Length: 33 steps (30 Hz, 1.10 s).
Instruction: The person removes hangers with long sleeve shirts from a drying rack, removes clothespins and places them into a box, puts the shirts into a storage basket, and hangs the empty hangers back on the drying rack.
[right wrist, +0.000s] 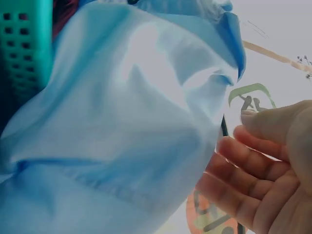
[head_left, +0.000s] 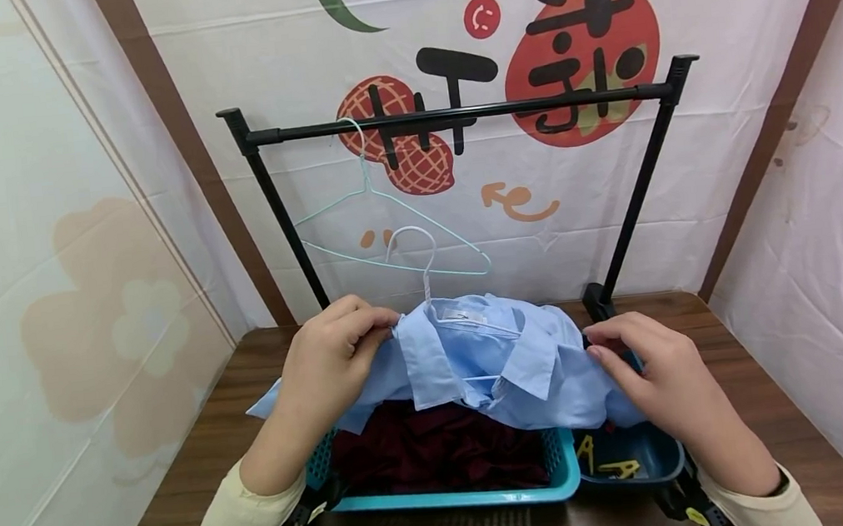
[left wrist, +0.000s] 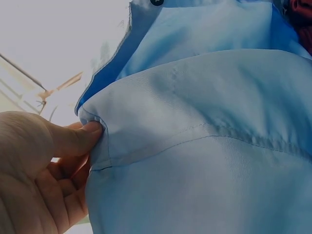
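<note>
A light blue collared shirt (head_left: 431, 367) sits on a white hanger (head_left: 433, 252), whose hook rises out of the collar. My left hand (head_left: 325, 363) pinches the shirt's shoulder beside the collar, and its thumb (left wrist: 91, 130) presses on the fabric near a seam in the left wrist view. On the other side, my right hand (head_left: 660, 367) is at the opposite shoulder. In the right wrist view its thumb and fingers (right wrist: 234, 161) are spread apart next to the cloth, with no fabric pinched between them. Folds of the shirt hide most of the hanger's body.
A black rack (head_left: 476, 113) stands behind, with a mint green hanger (head_left: 428, 210) on its bar. Below the shirt, a turquoise basket (head_left: 457, 498) holds dark red cloth (head_left: 446, 453). Beside it, a dark blue bin (head_left: 668, 459) contains yellow clips (head_left: 620, 469). The tabletop (head_left: 207, 474) is brown wood.
</note>
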Tool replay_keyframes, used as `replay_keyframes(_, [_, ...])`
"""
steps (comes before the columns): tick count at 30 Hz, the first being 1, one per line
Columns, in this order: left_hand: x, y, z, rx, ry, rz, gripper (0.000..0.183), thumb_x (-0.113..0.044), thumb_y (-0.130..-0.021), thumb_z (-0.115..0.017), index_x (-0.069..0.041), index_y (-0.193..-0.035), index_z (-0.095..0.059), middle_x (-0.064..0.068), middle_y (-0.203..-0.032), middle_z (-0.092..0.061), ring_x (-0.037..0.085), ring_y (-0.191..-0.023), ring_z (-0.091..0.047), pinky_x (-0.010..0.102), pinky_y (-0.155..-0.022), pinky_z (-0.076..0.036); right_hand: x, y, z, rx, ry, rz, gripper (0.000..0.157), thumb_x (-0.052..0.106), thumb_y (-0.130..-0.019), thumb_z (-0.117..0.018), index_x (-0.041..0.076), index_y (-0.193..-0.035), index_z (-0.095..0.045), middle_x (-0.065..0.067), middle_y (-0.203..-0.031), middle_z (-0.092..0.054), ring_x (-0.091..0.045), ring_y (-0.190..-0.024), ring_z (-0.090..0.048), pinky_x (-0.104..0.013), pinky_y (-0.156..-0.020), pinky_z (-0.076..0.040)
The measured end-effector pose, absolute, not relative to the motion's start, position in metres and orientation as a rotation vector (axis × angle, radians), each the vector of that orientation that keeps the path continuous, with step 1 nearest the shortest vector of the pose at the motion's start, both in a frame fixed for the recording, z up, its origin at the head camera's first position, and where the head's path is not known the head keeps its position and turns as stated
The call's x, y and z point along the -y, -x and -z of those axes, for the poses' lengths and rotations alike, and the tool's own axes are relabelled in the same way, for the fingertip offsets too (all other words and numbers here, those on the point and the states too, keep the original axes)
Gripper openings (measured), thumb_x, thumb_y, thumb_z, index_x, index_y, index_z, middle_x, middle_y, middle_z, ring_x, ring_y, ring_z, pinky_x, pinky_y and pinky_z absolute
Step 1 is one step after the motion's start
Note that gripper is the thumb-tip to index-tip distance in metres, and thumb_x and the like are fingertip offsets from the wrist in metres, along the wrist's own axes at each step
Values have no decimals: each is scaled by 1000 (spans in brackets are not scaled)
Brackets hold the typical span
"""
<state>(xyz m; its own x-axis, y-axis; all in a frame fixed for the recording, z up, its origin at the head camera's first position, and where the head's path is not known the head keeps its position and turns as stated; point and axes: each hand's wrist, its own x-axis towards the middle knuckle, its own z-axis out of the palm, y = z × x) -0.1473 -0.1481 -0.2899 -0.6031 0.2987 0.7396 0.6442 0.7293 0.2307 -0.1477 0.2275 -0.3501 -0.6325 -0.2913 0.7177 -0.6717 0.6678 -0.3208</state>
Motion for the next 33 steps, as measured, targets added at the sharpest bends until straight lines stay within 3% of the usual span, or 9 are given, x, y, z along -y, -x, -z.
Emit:
replay_keyframes(6, [147,147,288,2227,713,632,17,-5,-86,-82,-18,-97,-80,-9,-85,-66,3,-72,-57,25,-62,-49,-212,146,338,2193,-841,-845,33,6,-86,-82,12,-117,-74,4,-115,-71,-12,-105,-66,-7,-94,-44])
replay_keyframes(11, [146,145,289,2226,704,627,16,-5,-86,-82,-18,-97,-80,-9,-85,-66,2,-72,-56,25,-61,-49,-193,146,329,2192,-917,-785,45,13,-82,-87,11,-124,-71,1,-121,-68,-14,-109,-65,-8,-97,-43])
replay_keyframes(15, [147,144,289,2210,699,619,17,-5,-85,-82,-17,-96,-80,-9,-84,-65,3,-71,-56,25,-60,-49,-181,146,328,2243,-922,-737,50,20,-81,-89,11,-126,-70,0,-123,-67,-15,-110,-65,-21,-93,-53])
replay_keyframes(19, [147,144,290,2195,699,616,17,-4,-85,-83,-16,-96,-80,-8,-83,-65,3,-70,-56,25,-59,-48,-172,148,330,2278,-910,-718,47,21,-82,-88,9,-123,-70,-1,-121,-67,-16,-110,-65,-37,-88,-58])
replay_keyframes(27, [146,143,290,2174,707,636,18,-2,-85,-82,-15,-97,-80,-7,-83,-65,4,-71,-56,26,-60,-48,-161,152,331,2200,-878,-720,31,6,-80,-87,8,-107,-73,-1,-105,-70,-14,-97,-68,-34,-79,-60])
replay_keyframes(33, [146,144,290,2166,717,650,18,-1,-85,-81,-15,-97,-80,-7,-84,-65,4,-72,-57,25,-61,-48,-159,150,327,2212,-839,-743,27,3,-80,-86,11,-103,-74,2,-99,-71,-10,-92,-67,-32,-76,-59])
